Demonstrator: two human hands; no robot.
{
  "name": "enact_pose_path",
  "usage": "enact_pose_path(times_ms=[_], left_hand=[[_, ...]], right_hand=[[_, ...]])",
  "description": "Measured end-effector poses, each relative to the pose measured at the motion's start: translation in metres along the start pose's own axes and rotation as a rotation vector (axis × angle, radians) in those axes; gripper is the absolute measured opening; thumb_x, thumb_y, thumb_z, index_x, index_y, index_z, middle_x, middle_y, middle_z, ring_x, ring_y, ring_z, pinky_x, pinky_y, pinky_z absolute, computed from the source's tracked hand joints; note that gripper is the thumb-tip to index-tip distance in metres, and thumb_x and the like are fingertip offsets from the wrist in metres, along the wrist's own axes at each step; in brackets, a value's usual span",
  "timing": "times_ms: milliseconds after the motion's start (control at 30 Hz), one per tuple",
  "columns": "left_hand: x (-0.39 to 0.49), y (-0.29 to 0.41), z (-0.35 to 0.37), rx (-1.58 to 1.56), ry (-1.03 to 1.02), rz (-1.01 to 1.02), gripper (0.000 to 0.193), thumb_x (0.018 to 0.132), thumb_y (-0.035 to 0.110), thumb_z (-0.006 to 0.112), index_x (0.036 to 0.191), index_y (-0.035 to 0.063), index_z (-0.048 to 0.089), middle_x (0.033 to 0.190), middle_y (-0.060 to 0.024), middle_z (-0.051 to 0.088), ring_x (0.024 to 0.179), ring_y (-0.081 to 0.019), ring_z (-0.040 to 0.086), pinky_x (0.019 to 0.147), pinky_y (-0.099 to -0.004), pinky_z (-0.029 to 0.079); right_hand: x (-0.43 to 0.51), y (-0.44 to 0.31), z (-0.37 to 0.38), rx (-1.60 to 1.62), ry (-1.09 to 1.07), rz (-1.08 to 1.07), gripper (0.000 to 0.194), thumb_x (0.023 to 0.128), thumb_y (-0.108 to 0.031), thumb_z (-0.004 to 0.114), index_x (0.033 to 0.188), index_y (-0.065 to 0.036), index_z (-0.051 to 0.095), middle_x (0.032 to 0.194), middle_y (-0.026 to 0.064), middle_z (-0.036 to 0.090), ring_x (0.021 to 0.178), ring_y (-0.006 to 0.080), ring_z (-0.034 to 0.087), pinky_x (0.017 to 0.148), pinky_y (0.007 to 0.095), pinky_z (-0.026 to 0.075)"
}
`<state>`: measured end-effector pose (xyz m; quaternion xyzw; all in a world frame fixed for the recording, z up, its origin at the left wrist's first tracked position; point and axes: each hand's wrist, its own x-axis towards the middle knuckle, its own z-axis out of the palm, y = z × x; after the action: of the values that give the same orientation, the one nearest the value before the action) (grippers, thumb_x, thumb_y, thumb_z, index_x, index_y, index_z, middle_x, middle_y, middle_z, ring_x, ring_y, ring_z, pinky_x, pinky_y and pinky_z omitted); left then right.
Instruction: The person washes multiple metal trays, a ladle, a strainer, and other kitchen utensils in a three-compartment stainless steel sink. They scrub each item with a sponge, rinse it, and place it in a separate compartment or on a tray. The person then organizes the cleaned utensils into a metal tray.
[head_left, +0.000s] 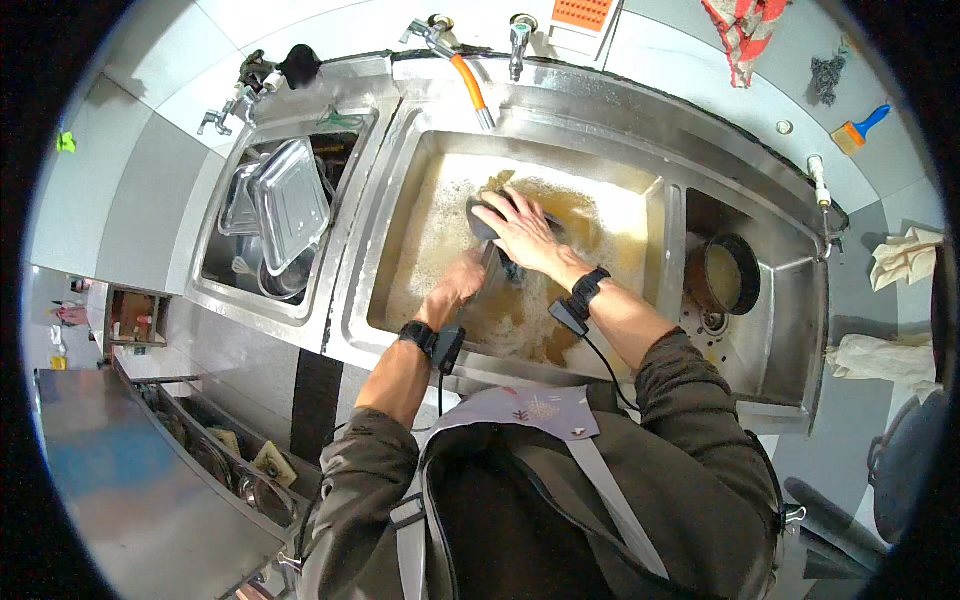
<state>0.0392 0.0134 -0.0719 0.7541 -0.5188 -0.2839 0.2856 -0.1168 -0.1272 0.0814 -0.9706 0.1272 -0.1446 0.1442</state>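
The large sink basin (379, 300) in front of me holds cloudy brown water with foam. My right hand (521, 229) is over a dark rounded object (480, 225), its fingers spread across the top. What this object is, I cannot tell, since hand and water partly hide it. Close by on the left, my left hand (459, 283) is blurred and curled around what looks like a thin grey handle (491, 266). The far end of that handle is lost in the murky water. Some dark material (511, 268) shows just below my right hand.
Clear rectangular containers (289, 202) are piled in the left basin. A dark pot (724, 274) with liquid stands in the right basin. An orange hose (469, 81) hangs from a tap over the back rim. A brush (862, 129) and cloths hang on the wall.
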Motion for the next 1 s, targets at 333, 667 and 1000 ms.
enact_pose_path(times_ms=[333, 667, 1000], left_hand=[[-0.014, 0.06, -0.041, -0.841, -0.075, -0.184, 0.03, 0.085, -0.001, 0.059, 0.115, -0.0005, 0.066, 0.094, -0.0061, 0.07, 0.078, -0.0134, 0.065, 0.063, -0.0252, 0.05], [-0.006, 0.051, -0.03, -0.564, 0.1, -0.336, 0.041, 0.075, -0.004, 0.053, 0.114, -0.0008, 0.067, 0.093, -0.0081, 0.071, 0.074, -0.0181, 0.066, 0.065, -0.032, 0.054], [-0.034, 0.092, -0.058, -0.966, 0.376, -0.372, 0.028, 0.082, 0.0, 0.055, 0.108, 0.0012, 0.068, 0.09, -0.0053, 0.068, 0.078, -0.0175, 0.062, 0.067, -0.0308, 0.049]], right_hand=[[-0.014, 0.077, 0.008, 0.351, -0.021, 0.477, 0.053, 0.091, -0.025, 0.07, 0.136, -0.009, 0.049, 0.124, 0.02, 0.062, 0.111, 0.0357, 0.064, 0.093, 0.046, 0.053], [-0.064, 0.058, 0.063, 1.347, 0.42, 1.103, 0.037, 0.082, -0.029, 0.08, 0.097, 0.004, 0.07, 0.091, 0.0118, 0.071, 0.079, 0.0215, 0.068, 0.069, 0.0369, 0.055], [-0.085, 0.027, 0.097, 1.241, 0.073, 1.276, 0.043, 0.08, -0.032, 0.082, 0.103, 0.002, 0.071, 0.102, 0.0156, 0.072, 0.097, 0.0272, 0.067, 0.079, 0.0423, 0.053]])
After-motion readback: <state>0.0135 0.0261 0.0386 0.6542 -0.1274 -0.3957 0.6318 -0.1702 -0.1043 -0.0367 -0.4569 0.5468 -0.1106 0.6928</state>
